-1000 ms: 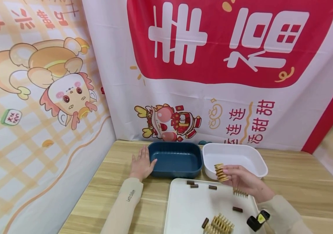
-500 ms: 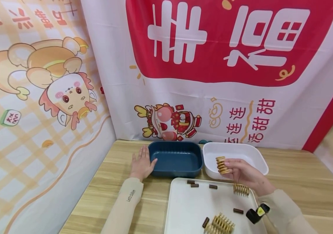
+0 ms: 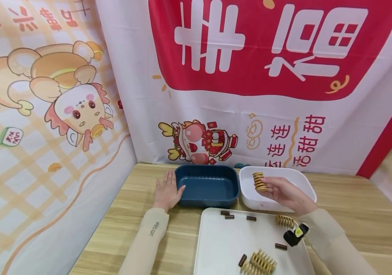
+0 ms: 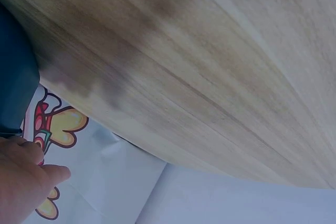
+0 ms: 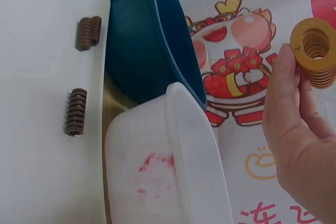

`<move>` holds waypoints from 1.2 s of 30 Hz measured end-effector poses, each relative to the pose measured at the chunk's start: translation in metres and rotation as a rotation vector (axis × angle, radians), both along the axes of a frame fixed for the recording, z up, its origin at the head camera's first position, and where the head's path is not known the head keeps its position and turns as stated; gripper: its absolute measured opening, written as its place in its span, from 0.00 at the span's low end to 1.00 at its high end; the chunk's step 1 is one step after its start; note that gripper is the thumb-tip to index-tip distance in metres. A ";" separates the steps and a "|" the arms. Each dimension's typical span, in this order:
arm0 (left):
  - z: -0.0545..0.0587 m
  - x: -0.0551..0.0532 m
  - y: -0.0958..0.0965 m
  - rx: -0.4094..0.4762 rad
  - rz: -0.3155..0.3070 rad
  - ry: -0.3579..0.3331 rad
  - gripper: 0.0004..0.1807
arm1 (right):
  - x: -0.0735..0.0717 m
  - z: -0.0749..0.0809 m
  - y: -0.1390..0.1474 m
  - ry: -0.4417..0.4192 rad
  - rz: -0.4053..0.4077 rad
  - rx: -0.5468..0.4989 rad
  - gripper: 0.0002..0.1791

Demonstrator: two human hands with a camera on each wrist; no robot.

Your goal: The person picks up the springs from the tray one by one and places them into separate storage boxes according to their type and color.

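Note:
Between its fingertips my right hand pinches a gold coil spring, held above the white bin. In the right wrist view the spring shows its ring-shaped end. My left hand rests with straight fingers at the left side of the dark blue bin, its thumb touching the wall. On the white tray lie more gold springs, with one gold spring near its far right corner. Small brown springs are scattered there too.
The two bins stand side by side at the back of the wooden table, against a printed cloth. The tray sits just in front of them. A black wrist camera is strapped to the right wrist.
My right hand has moved up and away from me with the gold spring, from the front of the white bin to over it. The left hand stays in place.

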State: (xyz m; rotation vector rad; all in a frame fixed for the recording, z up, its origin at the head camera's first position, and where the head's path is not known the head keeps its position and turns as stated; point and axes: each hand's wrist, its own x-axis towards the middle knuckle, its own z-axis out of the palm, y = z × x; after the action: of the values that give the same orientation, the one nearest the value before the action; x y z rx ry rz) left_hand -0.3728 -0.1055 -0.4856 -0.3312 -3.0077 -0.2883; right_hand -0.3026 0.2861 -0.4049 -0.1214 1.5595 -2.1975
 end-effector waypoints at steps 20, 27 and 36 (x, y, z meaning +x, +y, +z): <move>0.001 -0.006 0.002 -0.031 -0.012 0.032 0.40 | -0.055 -0.032 -0.009 -0.116 -0.325 0.504 0.26; -0.003 -0.006 0.005 -0.004 -0.016 0.055 0.40 | -0.061 -0.052 -0.018 -0.064 -0.380 0.891 0.26; -0.003 0.000 0.000 -0.003 -0.001 0.044 0.40 | -0.061 -0.064 -0.027 0.102 -0.296 1.227 0.17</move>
State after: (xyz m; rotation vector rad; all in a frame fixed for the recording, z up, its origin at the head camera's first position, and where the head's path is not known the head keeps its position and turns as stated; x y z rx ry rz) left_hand -0.3724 -0.1054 -0.4884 -0.3348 -2.9648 -0.2732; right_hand -0.3637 0.2589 -0.4685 0.3954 2.7950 -1.0426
